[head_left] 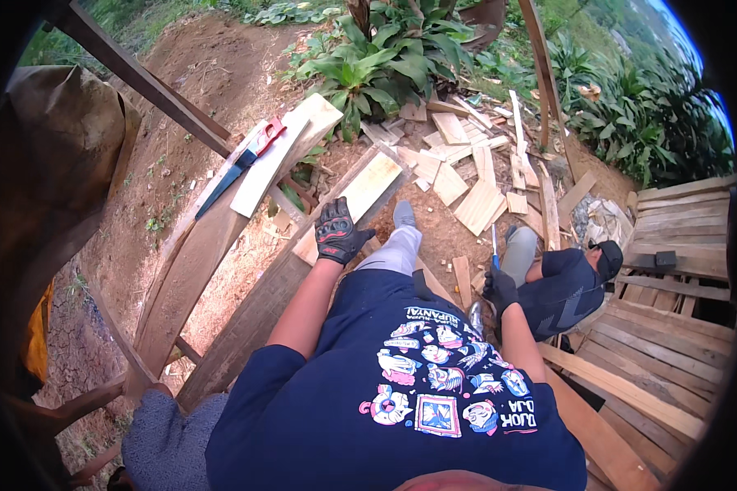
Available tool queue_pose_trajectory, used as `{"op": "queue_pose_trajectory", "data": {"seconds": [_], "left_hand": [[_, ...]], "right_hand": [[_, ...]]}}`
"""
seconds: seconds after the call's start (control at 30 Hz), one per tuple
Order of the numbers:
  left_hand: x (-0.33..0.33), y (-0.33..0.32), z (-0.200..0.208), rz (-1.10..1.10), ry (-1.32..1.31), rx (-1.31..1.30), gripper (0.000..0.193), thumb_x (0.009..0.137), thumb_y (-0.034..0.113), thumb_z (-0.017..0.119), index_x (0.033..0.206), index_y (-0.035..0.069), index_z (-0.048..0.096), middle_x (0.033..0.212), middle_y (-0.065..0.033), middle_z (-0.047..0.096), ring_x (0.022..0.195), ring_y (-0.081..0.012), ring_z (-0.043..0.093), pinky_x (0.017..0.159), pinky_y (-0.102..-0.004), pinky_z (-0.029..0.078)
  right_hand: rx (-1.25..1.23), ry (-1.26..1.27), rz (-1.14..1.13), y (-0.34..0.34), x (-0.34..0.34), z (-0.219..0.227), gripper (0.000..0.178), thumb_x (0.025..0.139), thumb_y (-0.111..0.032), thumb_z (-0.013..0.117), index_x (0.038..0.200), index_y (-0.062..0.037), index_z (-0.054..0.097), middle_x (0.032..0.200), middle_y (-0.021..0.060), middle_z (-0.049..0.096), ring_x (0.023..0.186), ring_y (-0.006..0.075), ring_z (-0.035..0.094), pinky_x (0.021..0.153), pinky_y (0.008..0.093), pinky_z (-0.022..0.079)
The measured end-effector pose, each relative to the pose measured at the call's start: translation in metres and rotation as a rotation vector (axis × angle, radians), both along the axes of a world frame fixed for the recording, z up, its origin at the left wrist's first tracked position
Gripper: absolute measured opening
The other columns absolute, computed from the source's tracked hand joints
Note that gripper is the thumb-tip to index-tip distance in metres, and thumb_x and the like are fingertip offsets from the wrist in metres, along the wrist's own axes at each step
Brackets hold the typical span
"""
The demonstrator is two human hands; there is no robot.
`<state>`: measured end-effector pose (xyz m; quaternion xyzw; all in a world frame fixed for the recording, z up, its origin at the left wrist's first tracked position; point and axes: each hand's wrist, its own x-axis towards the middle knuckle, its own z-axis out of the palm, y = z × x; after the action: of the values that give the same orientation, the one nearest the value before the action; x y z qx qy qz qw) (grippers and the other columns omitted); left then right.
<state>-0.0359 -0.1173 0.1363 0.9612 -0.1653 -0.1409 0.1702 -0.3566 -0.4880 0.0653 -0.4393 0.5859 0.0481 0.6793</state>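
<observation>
My left hand [340, 233], in a black glove with red marks, lies on a pale wooden board [375, 186] with its fingers stretched out and the thumb apart. That board rests along a thick weathered beam [250, 317]. My right hand [499, 290], gloved in black, is closed round a slim tool [495, 260] with a blue handle and a narrow metal shaft pointing away from me. Its exact kind is too small to tell. To the left, a handsaw [231, 182] with a blue blade and red handle lies beside another pale board [280, 155].
Offcuts [481, 204] litter the ground ahead. A co-worker in a dark shirt [561, 293] bends close by my right arm. Another person's grey clothing [172, 442] shows at lower left. Stacked planks [655, 344] stand at right; a slanting post [139, 78] crosses at upper left.
</observation>
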Motion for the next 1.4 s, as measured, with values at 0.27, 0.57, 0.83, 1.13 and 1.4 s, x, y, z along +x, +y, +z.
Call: {"op": "queue_pose_trajectory", "data": {"seconds": [0.27, 0.57, 0.83, 1.13, 1.4], "left_hand": [[0.081, -0.105, -0.087, -0.002, 0.171, 0.349, 0.111, 0.072, 0.050, 0.090, 0.159, -0.002, 0.042, 0.146, -0.0210, 0.059, 0.133, -0.0382, 0.061, 0.112, -0.0525, 0.048], [0.095, -0.130, -0.060, 0.080, 0.332, 0.450, 0.090, 0.079, 0.040, 0.085, 0.152, 0.001, 0.048, 0.144, -0.0212, 0.060, 0.135, -0.0362, 0.062, 0.113, -0.0498, 0.050], [0.074, -0.103, -0.001, 0.163, 0.272, 0.252, 0.106, 0.075, 0.057, 0.093, 0.152, 0.001, 0.047, 0.141, -0.0238, 0.063, 0.129, -0.0405, 0.066, 0.108, -0.0504, 0.054], [-0.001, -0.067, 0.144, 0.547, 0.022, -0.171, 0.085, 0.081, 0.032, 0.088, 0.153, 0.005, 0.052, 0.152, -0.0240, 0.057, 0.141, -0.0428, 0.056, 0.121, -0.0490, 0.045], [-0.075, -0.065, 0.127, 1.013, -0.055, -1.089, 0.083, 0.080, 0.006, 0.092, 0.154, 0.005, 0.055, 0.155, -0.0088, 0.060, 0.145, -0.0242, 0.054, 0.124, -0.0415, 0.043]], "right_hand": [[-0.092, 0.006, 0.230, -0.182, 0.167, -0.010, 0.032, 0.108, -0.040, 0.070, 0.097, -0.0098, 0.065, 0.066, 0.0006, 0.056, 0.050, 0.0168, 0.056, 0.050, 0.0333, 0.049], [-0.308, 0.446, 0.291, -0.265, 0.130, -0.008, 0.043, 0.105, -0.051, 0.068, 0.101, -0.0083, 0.071, 0.065, 0.0049, 0.061, 0.053, 0.0200, 0.064, 0.048, 0.0362, 0.052], [-0.666, 0.275, 2.269, -0.344, 0.060, -0.075, 0.039, 0.100, -0.045, 0.067, 0.122, -0.0127, 0.074, 0.114, 0.0105, 0.078, 0.101, 0.0302, 0.076, 0.083, 0.0457, 0.061], [-0.062, 0.616, 1.183, -0.380, 0.256, -0.108, 0.028, 0.097, -0.041, 0.076, 0.100, -0.0130, 0.073, 0.077, 0.0045, 0.074, 0.074, 0.0237, 0.075, 0.068, 0.0470, 0.060], [-0.279, -0.090, 1.513, -0.326, 0.410, -0.066, 0.038, 0.108, -0.045, 0.064, 0.094, -0.0093, 0.066, 0.068, 0.0021, 0.058, 0.054, 0.0181, 0.060, 0.050, 0.0372, 0.051]]}}
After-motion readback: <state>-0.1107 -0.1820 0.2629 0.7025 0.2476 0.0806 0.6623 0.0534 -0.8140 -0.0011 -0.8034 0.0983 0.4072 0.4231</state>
